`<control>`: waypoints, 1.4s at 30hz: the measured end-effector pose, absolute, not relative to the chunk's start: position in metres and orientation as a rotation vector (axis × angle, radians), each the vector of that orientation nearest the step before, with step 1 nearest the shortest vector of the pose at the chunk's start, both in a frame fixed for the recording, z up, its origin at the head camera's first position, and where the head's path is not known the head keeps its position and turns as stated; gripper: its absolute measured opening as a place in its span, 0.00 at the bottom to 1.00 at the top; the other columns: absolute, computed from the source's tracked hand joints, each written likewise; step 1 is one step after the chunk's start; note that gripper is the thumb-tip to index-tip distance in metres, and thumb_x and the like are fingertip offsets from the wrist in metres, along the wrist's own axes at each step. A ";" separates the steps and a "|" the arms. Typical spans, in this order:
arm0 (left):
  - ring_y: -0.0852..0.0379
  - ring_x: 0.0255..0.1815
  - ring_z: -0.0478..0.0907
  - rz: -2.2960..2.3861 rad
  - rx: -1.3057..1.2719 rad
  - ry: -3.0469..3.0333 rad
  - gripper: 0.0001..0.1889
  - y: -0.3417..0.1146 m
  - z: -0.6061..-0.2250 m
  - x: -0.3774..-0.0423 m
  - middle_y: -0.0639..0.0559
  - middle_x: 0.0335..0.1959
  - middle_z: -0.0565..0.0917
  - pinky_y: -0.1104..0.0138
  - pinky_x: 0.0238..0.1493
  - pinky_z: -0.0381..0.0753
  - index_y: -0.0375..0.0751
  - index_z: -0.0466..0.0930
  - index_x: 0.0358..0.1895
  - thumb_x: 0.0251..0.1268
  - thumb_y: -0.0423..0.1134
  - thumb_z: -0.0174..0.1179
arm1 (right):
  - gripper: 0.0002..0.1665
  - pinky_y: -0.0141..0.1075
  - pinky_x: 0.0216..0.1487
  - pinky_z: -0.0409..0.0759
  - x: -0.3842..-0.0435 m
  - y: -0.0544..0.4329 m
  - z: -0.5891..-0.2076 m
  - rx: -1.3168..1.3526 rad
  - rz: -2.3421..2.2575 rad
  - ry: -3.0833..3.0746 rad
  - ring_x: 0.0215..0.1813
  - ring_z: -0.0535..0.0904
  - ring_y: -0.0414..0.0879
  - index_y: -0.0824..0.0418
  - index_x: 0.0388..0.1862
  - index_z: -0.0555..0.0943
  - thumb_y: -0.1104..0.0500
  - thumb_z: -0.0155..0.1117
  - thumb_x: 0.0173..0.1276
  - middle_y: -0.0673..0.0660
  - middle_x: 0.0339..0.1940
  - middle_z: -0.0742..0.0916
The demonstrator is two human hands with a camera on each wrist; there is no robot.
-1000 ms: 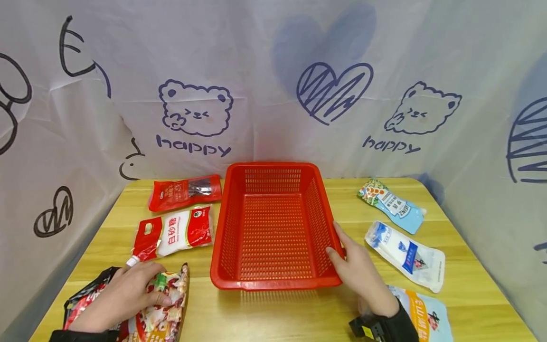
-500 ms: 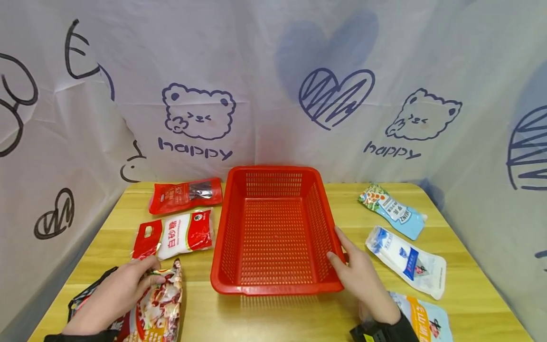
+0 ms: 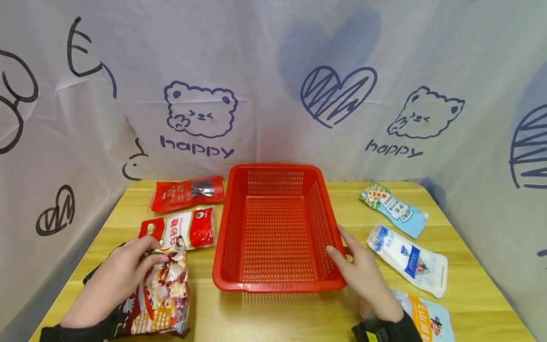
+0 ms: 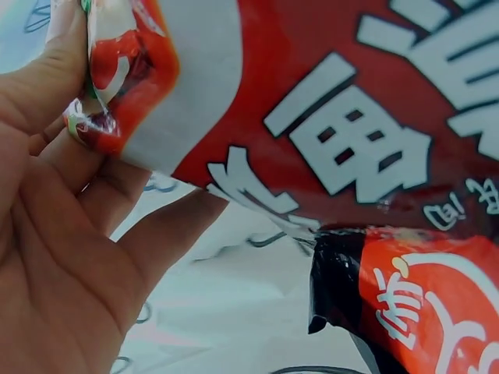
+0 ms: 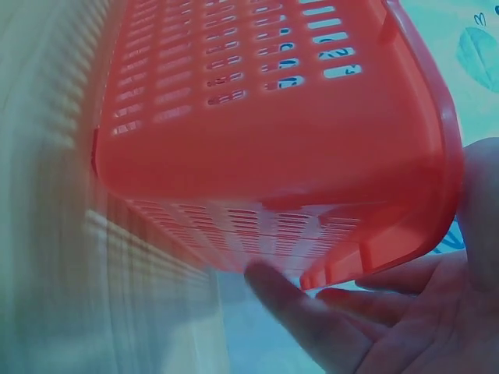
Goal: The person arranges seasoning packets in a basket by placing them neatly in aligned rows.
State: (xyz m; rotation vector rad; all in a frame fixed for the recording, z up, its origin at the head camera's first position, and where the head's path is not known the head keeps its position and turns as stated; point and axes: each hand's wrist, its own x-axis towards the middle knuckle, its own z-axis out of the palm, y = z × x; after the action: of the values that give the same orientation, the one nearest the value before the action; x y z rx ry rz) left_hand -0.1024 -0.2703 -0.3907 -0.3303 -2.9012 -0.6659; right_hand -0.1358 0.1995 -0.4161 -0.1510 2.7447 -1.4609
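My left hand (image 3: 115,278) pinches the top edge of a dark red food packet (image 3: 166,294) printed with pictures of food, between thumb and fingers. The packet stands raised at the left front. In the left wrist view, large white characters cover its side, and a black and red package (image 4: 421,296) shows just below it. My right hand (image 3: 363,278) holds the right rim of a red plastic basket (image 3: 278,287), thumb over the inner side and fingers outside. In the right wrist view, the fingers (image 5: 304,312) lie along the basket's slotted outer wall. Nothing lies inside the basket.
Left of the basket lie a red and white sugar bag (image 3: 183,230) and a red pouch (image 3: 188,194). On the right are a light blue Heinz pouch (image 3: 397,211), a white and blue bag (image 3: 410,261) and an orange-striped pouch (image 3: 427,316). A printed cloth (image 3: 265,95) hangs behind the table.
My left hand has drawn the food packet's top edge upward, so the packet now stands higher and overlaps the sugar bag. The right hand stays on the basket rim.
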 end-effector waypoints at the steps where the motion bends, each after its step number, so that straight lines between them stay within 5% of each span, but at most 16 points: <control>1: 0.60 0.24 0.64 -0.658 -0.342 -2.882 0.10 -0.269 -0.386 -0.103 0.56 0.25 0.69 0.69 0.23 0.63 0.46 0.75 0.38 0.67 0.36 0.70 | 0.42 0.43 0.46 0.89 -0.136 0.200 -0.415 -0.164 -1.465 2.741 0.63 0.82 0.64 0.62 0.84 0.57 0.49 0.61 0.80 0.72 0.72 0.76; 7: 0.58 0.27 0.66 -0.623 -0.366 -2.792 0.11 -0.258 -0.361 -0.108 0.55 0.27 0.70 0.68 0.23 0.64 0.45 0.77 0.40 0.64 0.36 0.72 | 0.43 0.55 0.65 0.78 -0.138 0.201 -0.410 -0.265 -1.433 2.816 0.80 0.62 0.65 0.64 0.85 0.55 0.49 0.60 0.81 0.65 0.84 0.61; 11: 0.58 0.27 0.66 -0.621 -0.389 -2.717 0.11 -0.250 -0.348 -0.110 0.55 0.28 0.73 0.68 0.23 0.63 0.46 0.79 0.41 0.63 0.35 0.73 | 0.43 0.60 0.71 0.71 -0.137 0.200 -0.404 -0.346 -1.357 2.951 0.81 0.59 0.65 0.64 0.84 0.57 0.49 0.61 0.80 0.63 0.84 0.61; 18: 0.58 0.27 0.65 -0.621 -0.430 -2.609 0.12 -0.228 -0.327 -0.112 0.55 0.27 0.72 0.68 0.23 0.64 0.47 0.79 0.39 0.59 0.36 0.75 | 0.41 0.66 0.72 0.67 -0.132 0.189 -0.384 -0.372 -1.347 3.036 0.81 0.60 0.63 0.55 0.85 0.59 0.47 0.61 0.79 0.58 0.84 0.64; 30: 0.56 0.29 0.68 -0.633 -0.528 -2.566 0.10 -0.183 -0.294 -0.127 0.52 0.29 0.74 0.63 0.28 0.69 0.45 0.79 0.38 0.63 0.37 0.73 | 0.37 0.49 0.68 0.76 -0.127 0.157 -0.357 -0.621 -1.686 2.857 0.77 0.71 0.51 0.47 0.83 0.63 0.56 0.62 0.79 0.52 0.81 0.69; 42: 0.55 0.31 0.71 -0.616 -0.617 -2.601 0.08 -0.139 -0.286 -0.146 0.52 0.31 0.76 0.63 0.28 0.73 0.45 0.80 0.40 0.69 0.41 0.69 | 0.39 0.45 0.60 0.84 -0.127 0.117 -0.353 -0.784 -1.771 2.620 0.69 0.79 0.54 0.53 0.84 0.62 0.57 0.64 0.78 0.52 0.79 0.72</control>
State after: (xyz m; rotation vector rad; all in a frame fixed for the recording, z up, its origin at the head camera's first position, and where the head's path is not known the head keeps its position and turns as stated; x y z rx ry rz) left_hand -0.1455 -0.1392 -0.2860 -0.6173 -2.6010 -0.6160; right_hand -0.1271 0.1167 -0.3534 -0.7841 2.6204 -1.7709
